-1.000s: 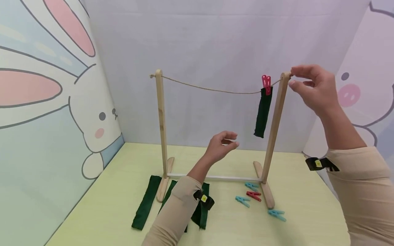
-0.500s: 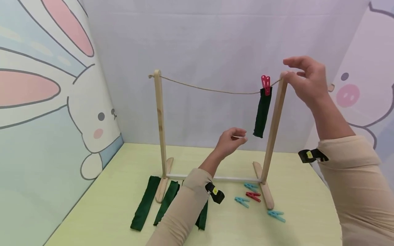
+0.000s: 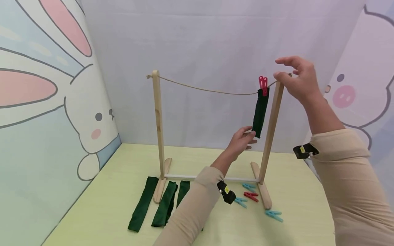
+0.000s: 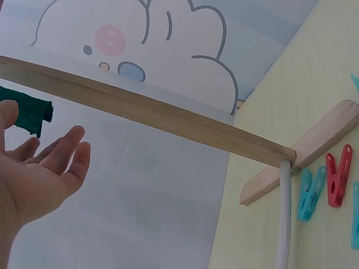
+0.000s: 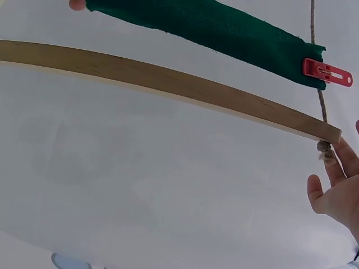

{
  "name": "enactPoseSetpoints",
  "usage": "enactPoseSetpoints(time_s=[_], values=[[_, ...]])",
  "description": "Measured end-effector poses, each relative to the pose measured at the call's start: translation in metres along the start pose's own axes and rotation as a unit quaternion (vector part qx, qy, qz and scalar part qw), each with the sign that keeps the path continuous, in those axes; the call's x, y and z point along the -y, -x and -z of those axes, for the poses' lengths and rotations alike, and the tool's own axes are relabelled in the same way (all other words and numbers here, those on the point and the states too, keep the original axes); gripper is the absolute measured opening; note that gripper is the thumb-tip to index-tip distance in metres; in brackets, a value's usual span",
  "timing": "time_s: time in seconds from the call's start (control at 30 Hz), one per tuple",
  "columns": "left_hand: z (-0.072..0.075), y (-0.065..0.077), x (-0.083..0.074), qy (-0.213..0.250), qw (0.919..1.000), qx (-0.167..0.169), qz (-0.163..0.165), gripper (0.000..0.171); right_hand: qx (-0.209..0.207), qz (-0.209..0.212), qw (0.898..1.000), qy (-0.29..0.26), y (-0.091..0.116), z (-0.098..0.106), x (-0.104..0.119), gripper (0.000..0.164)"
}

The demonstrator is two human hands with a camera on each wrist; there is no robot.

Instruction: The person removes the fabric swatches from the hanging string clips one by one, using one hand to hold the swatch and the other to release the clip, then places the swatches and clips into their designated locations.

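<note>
A dark green cloth strip (image 3: 261,112) hangs near the right end of a thin rope (image 3: 209,90), clipped by a red clothespin (image 3: 263,86). My left hand (image 3: 241,141) is at the strip's lower end, thumb overlapping its left edge; in the left wrist view its fingers are loosely spread beside the cloth (image 4: 33,109). At the top of the right wooden post (image 3: 272,126), my right hand (image 3: 300,80) has thumb and forefinger apart. The right wrist view puts its fingertips at the post's end, by the rope knot (image 5: 324,147).
Several green cloth strips (image 3: 143,205) lie on the table at left, some partly behind my left sleeve. Blue clothespins (image 3: 274,215) and a red clothespin (image 3: 250,195) lie near the right foot (image 3: 266,196). A white rod (image 3: 181,176) joins the posts low down.
My left hand has moved right and slightly forward to the hanging strip's lower end. My right hand has shifted left over the post's top. The strip stays clipped.
</note>
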State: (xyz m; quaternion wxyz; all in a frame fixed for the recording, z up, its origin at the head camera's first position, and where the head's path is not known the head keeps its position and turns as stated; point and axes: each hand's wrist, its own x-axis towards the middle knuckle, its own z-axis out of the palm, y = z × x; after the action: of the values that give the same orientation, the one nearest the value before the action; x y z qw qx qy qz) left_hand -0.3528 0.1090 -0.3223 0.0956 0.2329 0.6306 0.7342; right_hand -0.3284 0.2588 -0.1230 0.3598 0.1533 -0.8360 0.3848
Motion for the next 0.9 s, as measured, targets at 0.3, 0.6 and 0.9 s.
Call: enactPoseSetpoints(time_s=[0.3,0.6,0.9], values=[[-0.002,0.004,-0.014,0.069,0.9975,-0.013,-0.003,0.041,0.057,0.014,0.998,0.02,-0.004,-0.001,0.005,0.038],[-0.005,0.009,-0.018,0.036,0.9981,0.046,-0.017,0.028,0.145,0.037,0.984,0.098,-0.002,-0.007,0.013,0.04],[-0.005,0.006,-0.017,0.044,0.9984,0.03,-0.021,0.02,0.158,0.035,0.981,0.11,-0.003,-0.009,0.014,0.039]])
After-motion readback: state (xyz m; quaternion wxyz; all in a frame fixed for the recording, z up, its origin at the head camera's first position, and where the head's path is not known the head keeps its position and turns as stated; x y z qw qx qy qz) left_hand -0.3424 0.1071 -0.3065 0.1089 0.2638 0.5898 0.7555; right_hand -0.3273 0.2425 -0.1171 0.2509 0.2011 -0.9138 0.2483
